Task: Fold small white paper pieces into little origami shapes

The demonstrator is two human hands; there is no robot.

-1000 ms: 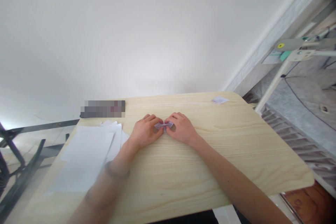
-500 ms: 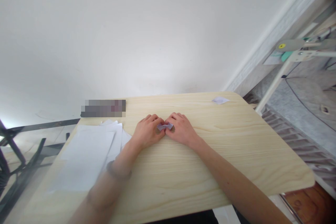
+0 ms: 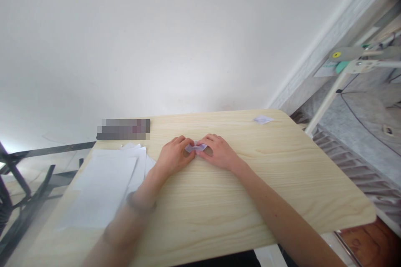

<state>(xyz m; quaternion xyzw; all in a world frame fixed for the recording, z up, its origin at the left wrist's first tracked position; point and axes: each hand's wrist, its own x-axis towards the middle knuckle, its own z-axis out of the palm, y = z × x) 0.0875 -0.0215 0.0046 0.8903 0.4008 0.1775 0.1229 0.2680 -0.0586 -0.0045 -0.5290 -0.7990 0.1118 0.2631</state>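
A small piece of folded white paper sits at the middle of the wooden table, between my two hands. My left hand pinches its left side, fingers at the upper edge and thumb at the lower. On the other side my right hand grips the right part between thumb and fingers. The fingertips of both hands nearly meet and hide parts of the folds. A dark band circles my left wrist.
Another folded paper piece lies at the table's far right. Loose white sheets are spread at the left, partly beneath my left forearm. Behind them is a blurred-out dark object. A white wall rises along the back edge.
My fingertips have moved slightly apart, and more of the folded paper shows between them. The right hand has shifted a little to the right. Both hands keep their hold.
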